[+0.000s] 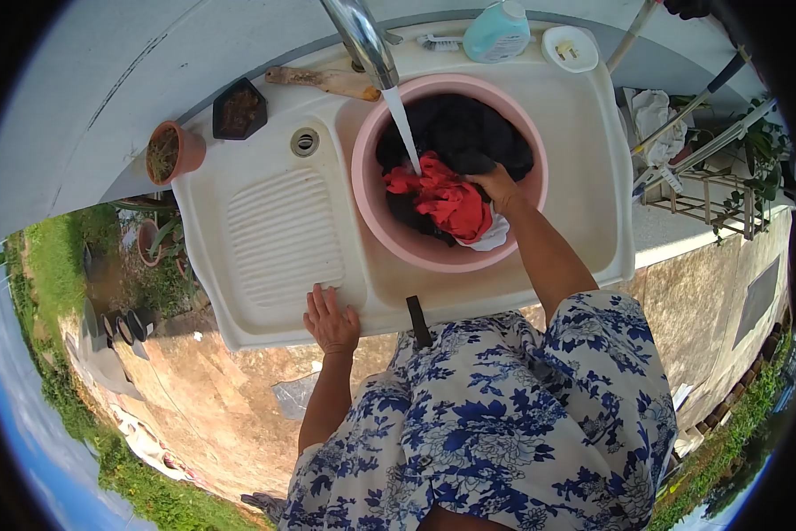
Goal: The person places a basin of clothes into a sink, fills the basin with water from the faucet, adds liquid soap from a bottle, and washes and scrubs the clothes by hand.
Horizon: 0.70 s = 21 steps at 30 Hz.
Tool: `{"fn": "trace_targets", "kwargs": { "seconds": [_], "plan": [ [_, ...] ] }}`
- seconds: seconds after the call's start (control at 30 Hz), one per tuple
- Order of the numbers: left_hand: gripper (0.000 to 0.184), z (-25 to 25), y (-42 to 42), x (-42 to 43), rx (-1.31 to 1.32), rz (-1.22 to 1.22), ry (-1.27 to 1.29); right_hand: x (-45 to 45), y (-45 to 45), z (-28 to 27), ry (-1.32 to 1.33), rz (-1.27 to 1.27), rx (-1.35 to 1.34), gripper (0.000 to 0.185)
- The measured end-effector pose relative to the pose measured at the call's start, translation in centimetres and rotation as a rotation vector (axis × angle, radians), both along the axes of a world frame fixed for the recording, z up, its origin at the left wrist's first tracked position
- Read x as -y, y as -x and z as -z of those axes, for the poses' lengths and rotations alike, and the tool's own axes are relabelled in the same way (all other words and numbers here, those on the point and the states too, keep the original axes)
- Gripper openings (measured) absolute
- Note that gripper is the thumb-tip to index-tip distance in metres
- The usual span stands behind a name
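Observation:
A pink round basin (363, 190) stands in the sink, holding black clothes (455, 124), a red garment (455, 211) and a piece of white cloth (497, 232). Inside the basin my right hand (497, 188) is closed on the clothes, where black and red fabric meet; its fingertips are partly hidden. Water (402, 128) runs from the metal faucet (363, 40) onto the red garment. My left hand (332, 320) rests with fingers spread on the front edge of the ribbed washboard (283, 234) and holds nothing.
Along the back of the white sink (584, 177) are a wooden paddle (323, 81), a brush (440, 42), a turquoise bottle (497, 34) and a white soap dish (570, 49). Left stand a dark pot (239, 110) and a terracotta pot (177, 152). Poles (690, 111) lean at right.

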<state>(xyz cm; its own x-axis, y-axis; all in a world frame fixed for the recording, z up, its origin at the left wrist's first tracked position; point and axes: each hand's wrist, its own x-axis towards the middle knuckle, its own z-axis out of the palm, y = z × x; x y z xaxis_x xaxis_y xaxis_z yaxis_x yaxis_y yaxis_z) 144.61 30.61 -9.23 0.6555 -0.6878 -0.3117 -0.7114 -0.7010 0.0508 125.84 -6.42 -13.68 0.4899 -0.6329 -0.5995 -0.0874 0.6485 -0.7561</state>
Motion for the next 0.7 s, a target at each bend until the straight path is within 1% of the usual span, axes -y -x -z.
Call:
{"fn": "trace_targets", "kwargs": {
  "seconds": [0.03,0.1,0.13,0.2,0.23,0.3,0.33,0.37,0.43,0.47,0.53,0.57,0.63,0.67,0.7],
  "plan": [
    [0.058,0.0,0.0,0.1,-0.004,-0.005,-0.006,0.3,0.3,-1.2,-0.004,-0.003,0.003,0.039],
    [0.058,-0.2,-0.1,0.3,-0.006,-0.014,-0.015,0.6,1.0,-3.3,0.040,-0.058,0.096,0.040],
    [0.058,-0.2,-0.1,0.3,-0.009,-0.014,-0.019,0.6,1.6,-3.7,0.036,-0.062,0.095,0.040],
    [0.058,-0.2,-0.1,0.2,-0.015,-0.022,-0.026,0.9,3.1,-4.0,0.050,0.024,0.102,0.042],
    [0.058,-0.2,-0.1,0.2,-0.012,-0.014,-0.024,1.4,4.0,-3.8,0.048,0.017,0.100,0.042],
    [0.058,-0.1,0.0,0.0,-0.014,-0.017,-0.030,1.8,5.2,-3.6,-0.062,-0.062,0.146,0.047],
    [0.059,-0.2,0.0,-0.1,-0.018,-0.012,-0.025,1.9,5.0,-4.9,-0.155,-0.051,0.148,0.051],
    [0.059,-0.2,-0.2,0.0,-0.019,-0.004,-0.014,1.8,5.0,-3.9,-0.158,-0.059,0.148,0.051],
    [0.059,-0.2,-0.1,0.0,-0.017,-0.007,-0.006,2.2,4.9,-1.4,0.129,-0.119,-0.113,0.062],
    [0.060,-0.2,-0.1,-0.1,-0.014,0.000,0.001,2.5,4.7,-0.7,0.125,-0.122,-0.118,0.062],
    [0.060,-0.3,-0.1,0.0,-0.019,0.003,-0.006,2.3,3.5,-0.8,0.573,-0.456,-0.702,0.078],
    [0.060,-0.4,-0.1,0.1,-0.020,0.006,-0.007,1.8,2.9,-0.9,0.565,-0.456,-0.708,0.078],
    [0.060,-0.5,-0.2,0.2,-0.029,0.010,-0.003,0.4,0.1,-2.6,1.033,-0.310,-0.784,0.097],
    [0.060,-0.5,-0.1,0.2,-0.029,0.011,0.008,-0.3,-1.8,-3.3,1.028,-0.309,-0.795,0.097],
    [0.060,-0.5,0.0,0.0,-0.039,0.022,0.008,-1.0,-4.0,-3.9,0.887,-0.424,-0.892,0.103]
  ]
}}
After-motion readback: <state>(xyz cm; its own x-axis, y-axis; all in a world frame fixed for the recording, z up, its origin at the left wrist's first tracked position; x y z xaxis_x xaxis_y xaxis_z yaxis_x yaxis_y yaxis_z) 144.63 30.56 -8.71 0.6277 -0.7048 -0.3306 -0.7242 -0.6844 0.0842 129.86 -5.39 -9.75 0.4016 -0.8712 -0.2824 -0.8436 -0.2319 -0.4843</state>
